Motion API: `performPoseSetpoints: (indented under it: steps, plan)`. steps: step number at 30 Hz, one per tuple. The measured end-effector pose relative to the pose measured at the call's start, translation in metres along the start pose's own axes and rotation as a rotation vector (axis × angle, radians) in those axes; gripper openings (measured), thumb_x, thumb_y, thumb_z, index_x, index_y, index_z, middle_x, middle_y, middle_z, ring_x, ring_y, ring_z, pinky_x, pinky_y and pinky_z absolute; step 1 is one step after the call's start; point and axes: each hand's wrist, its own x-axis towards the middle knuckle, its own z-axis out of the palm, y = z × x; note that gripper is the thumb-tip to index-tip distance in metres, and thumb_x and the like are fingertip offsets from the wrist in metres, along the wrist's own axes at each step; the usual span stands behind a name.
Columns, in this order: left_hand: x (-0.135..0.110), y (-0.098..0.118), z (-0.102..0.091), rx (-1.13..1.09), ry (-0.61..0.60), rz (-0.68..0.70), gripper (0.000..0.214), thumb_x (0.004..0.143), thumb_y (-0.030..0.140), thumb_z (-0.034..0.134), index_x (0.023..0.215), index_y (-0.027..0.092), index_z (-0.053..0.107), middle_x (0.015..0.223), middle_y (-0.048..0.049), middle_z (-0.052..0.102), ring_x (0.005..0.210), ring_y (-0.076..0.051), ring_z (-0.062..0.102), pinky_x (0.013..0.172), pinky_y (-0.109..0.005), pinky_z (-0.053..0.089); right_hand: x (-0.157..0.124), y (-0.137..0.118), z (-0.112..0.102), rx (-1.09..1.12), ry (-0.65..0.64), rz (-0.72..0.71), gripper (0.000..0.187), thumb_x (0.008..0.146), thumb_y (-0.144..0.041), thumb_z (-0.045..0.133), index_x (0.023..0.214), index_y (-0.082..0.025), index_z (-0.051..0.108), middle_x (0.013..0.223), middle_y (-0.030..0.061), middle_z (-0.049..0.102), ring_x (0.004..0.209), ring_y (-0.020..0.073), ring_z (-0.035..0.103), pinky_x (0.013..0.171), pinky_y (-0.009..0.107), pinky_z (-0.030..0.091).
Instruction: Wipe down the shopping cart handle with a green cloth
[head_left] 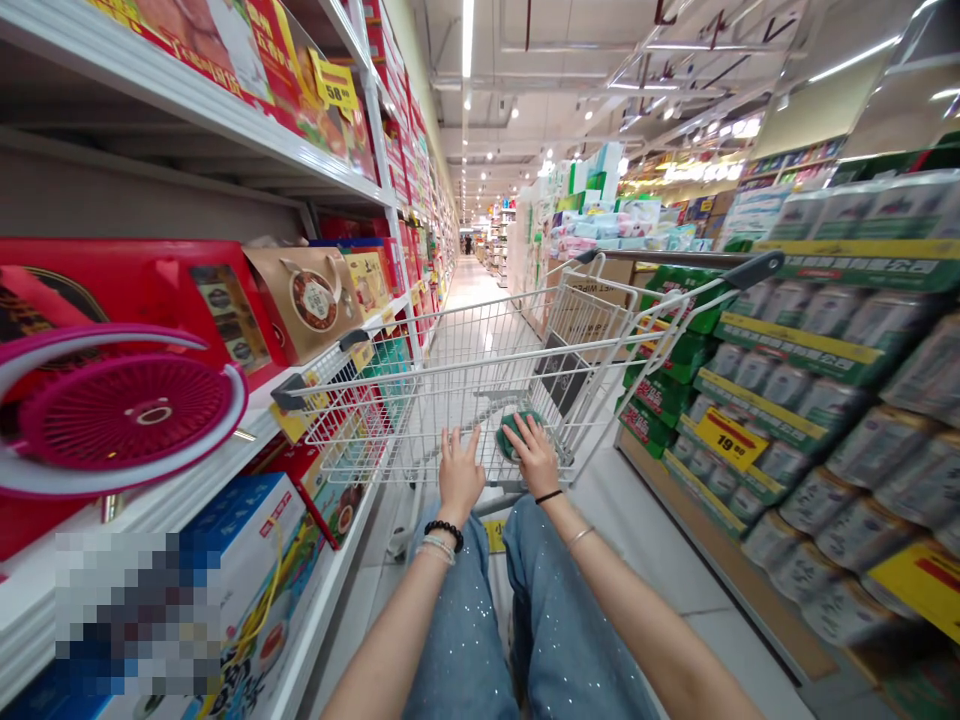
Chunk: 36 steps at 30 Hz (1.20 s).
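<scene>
Both bare hands lie at the near end of a wire shopping cart [480, 340], whose long axis runs forward and away from the person, skewed by the camera's tilt toward the far end of the aisle. The left hand [460, 475] is open, its fingers extended against the near wires, with no clear wrap around any bar. The right hand [536, 455] is also open, its fingers spread and lying over a round green object [507, 440] that sits just inside the cart. Of the two, the right hand is the one touching that object, while the left hand sits just beside it, a little nearer the person. What the object is can't be told, since the right hand covers much of it. A beaded bracelet [444, 535] circles the left wrist, and a thin black band [548, 496] circles the right. The grey-capped ends of the cart's upper rails stand well ahead of both hands, one [754, 268] out to the right. Blue jeans [457, 640] fill the space below the forearms. To the left, white shelving [154, 505] carries red gift boxes [127, 300] and a pink round fan [127, 415]. To the right, stacked cans [825, 400] sit behind a yellow price tag [731, 437], and a tiled floor [660, 520] runs between the shelves.
</scene>
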Motion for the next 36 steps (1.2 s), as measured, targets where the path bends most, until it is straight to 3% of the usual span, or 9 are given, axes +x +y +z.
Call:
performPoseSetpoints:
  steps: [5,9,14,17,19,25,27,33,36]
  plan:
    - [-0.002,0.005,-0.006,-0.016,-0.045,-0.027,0.073,0.074,0.005,0.053,0.145,0.023,0.047,0.151,-0.0152,0.042,0.149,-0.037,0.022,0.108,-0.049,0.046,0.044,-0.005,-0.026,0.078,0.122,0.079,0.069,0.081,0.004,0.036,0.138,-0.028,0.056,0.151,0.0059,0.047,0.148,0.0227,0.030,0.118,0.046,0.038]
    - [-0.004,0.009,-0.009,-0.022,-0.062,-0.033,0.073,0.075,0.005,0.054,0.145,0.024,0.046,0.151,-0.0148,0.042,0.149,-0.037,0.021,0.109,-0.050,0.045,0.073,-0.005,-0.027,0.038,0.089,0.065,0.064,0.084,0.004,0.036,0.132,-0.029,0.062,0.140,0.0058,0.057,0.145,0.0226,0.037,0.119,0.044,0.036]
    - [-0.006,0.010,-0.011,-0.027,-0.071,-0.034,0.074,0.075,0.006,0.055,0.146,0.024,0.045,0.152,-0.0146,0.041,0.149,-0.037,0.021,0.109,-0.050,0.045,0.029,-0.009,-0.007,-0.028,-0.062,0.016,0.056,0.088,0.002,0.042,0.128,-0.028,0.066,0.131,0.0081,0.064,0.137,0.0229,0.049,0.113,0.043,0.044]
    - [-0.007,0.011,-0.013,-0.022,-0.084,-0.027,0.074,0.075,0.006,0.055,0.146,0.024,0.045,0.152,-0.0139,0.042,0.149,-0.037,0.022,0.110,-0.049,0.044,0.006,-0.012,-0.006,-0.032,-0.136,-0.030,0.055,0.086,0.003,0.044,0.126,-0.027,0.067,0.127,0.0076,0.066,0.132,0.0222,0.053,0.111,0.042,0.046]
    - [-0.007,0.012,-0.014,-0.017,-0.090,-0.028,0.074,0.075,0.006,0.056,0.146,0.024,0.045,0.153,-0.0140,0.041,0.149,-0.037,0.022,0.110,-0.049,0.044,0.010,-0.012,-0.013,-0.020,-0.124,-0.010,0.058,0.084,0.003,0.044,0.128,-0.028,0.065,0.130,0.0071,0.064,0.133,0.0227,0.052,0.111,0.042,0.045]
    - [-0.011,0.016,-0.014,-0.018,-0.083,-0.035,0.075,0.075,0.006,0.056,0.147,0.025,0.044,0.153,-0.0140,0.041,0.150,-0.037,0.019,0.108,-0.048,0.047,0.061,-0.001,-0.027,-0.031,-0.005,0.104,0.064,0.084,0.000,0.044,0.137,-0.032,0.058,0.140,0.0051,0.053,0.141,0.0259,0.041,0.119,0.047,0.035]
    - [-0.013,0.016,-0.013,-0.022,-0.075,-0.035,0.075,0.075,0.006,0.056,0.147,0.025,0.045,0.153,-0.0137,0.040,0.150,-0.037,0.019,0.108,-0.048,0.047,0.056,0.000,-0.021,-0.040,-0.027,0.108,0.062,0.085,0.000,0.044,0.136,-0.032,0.058,0.138,0.0057,0.055,0.139,0.0256,0.042,0.119,0.047,0.035]
    - [-0.014,0.010,-0.011,-0.033,-0.069,-0.018,0.078,0.075,0.007,0.056,0.148,0.029,0.042,0.153,-0.0101,0.042,0.150,-0.034,0.021,0.107,-0.047,0.048,0.001,-0.011,-0.003,-0.049,-0.116,0.036,0.058,0.082,0.000,0.046,0.128,-0.030,0.065,0.128,0.0073,0.063,0.131,0.0222,0.051,0.110,0.042,0.046]
    - [-0.014,0.008,-0.013,-0.040,-0.077,-0.009,0.077,0.075,0.005,0.054,0.147,0.029,0.043,0.153,-0.0085,0.042,0.149,-0.033,0.023,0.106,-0.044,0.049,0.009,-0.013,-0.010,-0.040,-0.071,0.032,0.061,0.081,0.001,0.044,0.130,-0.029,0.063,0.130,0.0070,0.062,0.132,0.0228,0.050,0.110,0.042,0.046]
